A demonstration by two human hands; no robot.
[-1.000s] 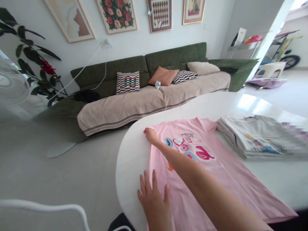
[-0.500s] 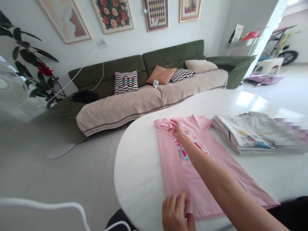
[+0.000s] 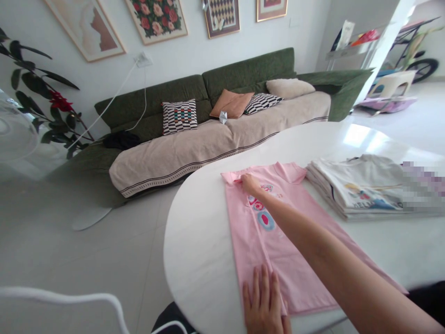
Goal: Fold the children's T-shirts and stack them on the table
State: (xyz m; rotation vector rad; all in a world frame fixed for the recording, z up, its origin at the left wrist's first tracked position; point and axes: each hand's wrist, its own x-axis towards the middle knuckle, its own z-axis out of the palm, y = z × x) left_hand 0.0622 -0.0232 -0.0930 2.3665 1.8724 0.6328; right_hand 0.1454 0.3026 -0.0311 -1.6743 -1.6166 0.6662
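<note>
A pink T-shirt (image 3: 288,246) with a colourful print lies on the round white table (image 3: 198,241), its left side folded over toward the middle. My left hand (image 3: 266,304) lies flat, fingers stretched, on the folded strip near the hem. My right arm reaches across the shirt, and my right hand (image 3: 250,183) presses on the folded sleeve near the collar; its fingers look curled down on the cloth.
A stack of folded shirts (image 3: 361,188) sits on the table right of the pink shirt. Behind stands a green sofa (image 3: 215,111) with cushions and a beige cover. A plant (image 3: 45,106) and a fan (image 3: 14,134) are at left, a white chair back (image 3: 69,301) near me.
Both hands carried the shirt's left edge and sleeve over onto the front. The left hand then released its pinch and now lies flat; the right hand pressed the bunched sleeve down.
</note>
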